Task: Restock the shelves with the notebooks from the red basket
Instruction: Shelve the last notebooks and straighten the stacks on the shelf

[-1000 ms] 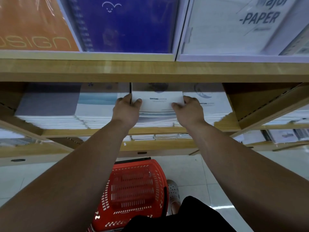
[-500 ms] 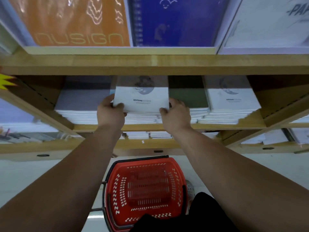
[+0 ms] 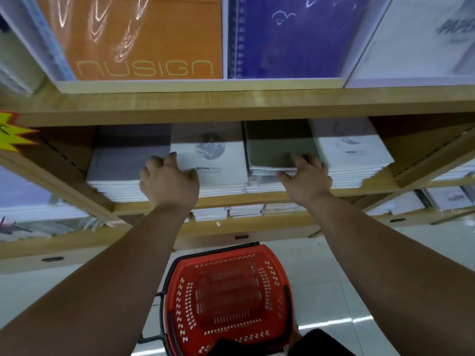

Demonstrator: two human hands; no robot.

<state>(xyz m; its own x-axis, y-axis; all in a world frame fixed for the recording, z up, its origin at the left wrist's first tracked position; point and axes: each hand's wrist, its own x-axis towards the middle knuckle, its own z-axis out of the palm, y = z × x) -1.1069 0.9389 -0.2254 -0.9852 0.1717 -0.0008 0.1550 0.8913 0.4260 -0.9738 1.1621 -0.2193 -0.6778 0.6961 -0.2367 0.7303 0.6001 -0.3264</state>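
A white notebook with a moon print [image 3: 213,163] lies on top of its stack on the middle wooden shelf [image 3: 231,199]. My left hand [image 3: 169,181] rests at that notebook's left edge, fingers loosely bent, holding nothing. My right hand [image 3: 305,178] touches the front edge of the dark green notebook [image 3: 277,147] on the stack to the right, fingers spread over its corner. The red basket [image 3: 183,304] stands on the floor below between my arms, and I see no notebooks in it.
A grey notebook stack [image 3: 123,160] lies left of the white one and another white stack [image 3: 354,152] far right. Large orange [image 3: 144,37] and blue [image 3: 290,34] notebooks stand on the shelf above. Lower shelves hold more stacks [image 3: 244,210]. A yellow price tag [image 3: 10,134] sticks out left.
Both hands let go of the white notebook, which now lies further back on its stack. My right hand moved right onto the green notebook. The view shifted left.
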